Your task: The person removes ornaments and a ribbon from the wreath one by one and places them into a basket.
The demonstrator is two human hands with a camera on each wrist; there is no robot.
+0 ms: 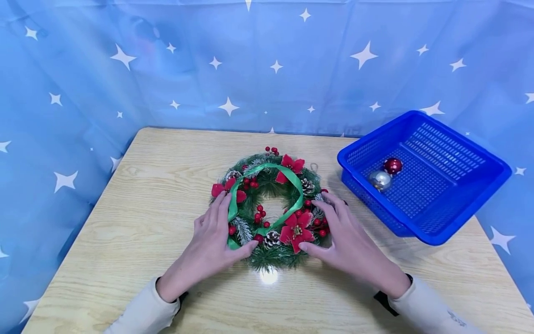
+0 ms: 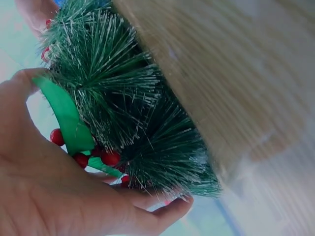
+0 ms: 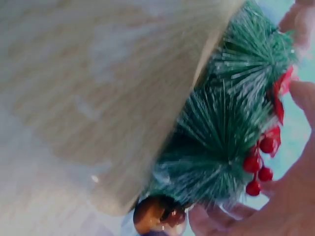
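A green pine wreath (image 1: 267, 257) lies on the table in the head view, dressed with red flowers (image 1: 297, 230), berries and pinecones (image 1: 272, 239). A green ribbon (image 1: 233, 204) loops over its top. My left hand (image 1: 212, 239) grips the left side, thumb at the front by the ribbon's end and fingers round the outer edge. The right side is held by my right hand (image 1: 346, 239), its thumb beside a red flower. Berries (image 3: 253, 164) sit close to the right palm in the right wrist view, and a shiny orange-brown ball (image 3: 150, 215) shows near the fingertips.
A blue plastic basket (image 1: 438, 199) stands at the table's right, close to the right hand. It contains a red bauble (image 1: 393, 165) and a silver bauble (image 1: 380, 180). Behind the wooden table (image 1: 137, 204) hangs a blue star-patterned curtain (image 1: 250, 83).
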